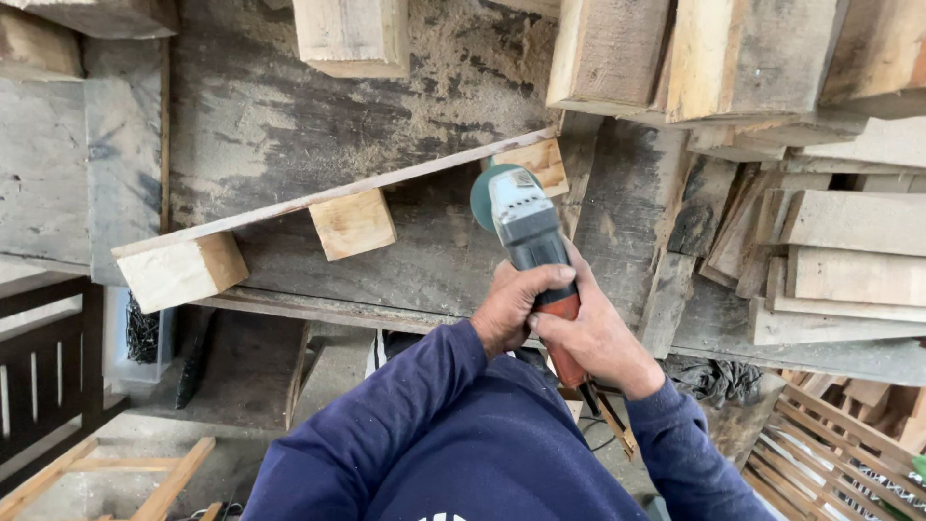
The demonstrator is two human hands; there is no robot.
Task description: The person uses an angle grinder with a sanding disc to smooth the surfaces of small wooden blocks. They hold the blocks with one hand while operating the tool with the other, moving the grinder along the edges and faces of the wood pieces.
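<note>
Both my hands grip an angle grinder (526,227) with a grey head, black body, orange rear and a green disc. My left hand (511,304) wraps the body from the left; my right hand (598,338) holds the orange rear. The disc sits against the right end of a thin wooden slat (328,198) that lies slanted across the worn workbench (289,116). Three square wooden blocks are fixed under the slat: a left block (181,270), a middle block (353,224) and a right block (536,162) next to the disc.
Sawn timber offcuts (839,260) are piled at the right, and thick beams (694,58) lie along the back. Sawdust covers the bench top. Dark wooden rails (43,367) stand at lower left, a light wooden frame (125,478) on the floor, a slatted piece (839,453) at lower right.
</note>
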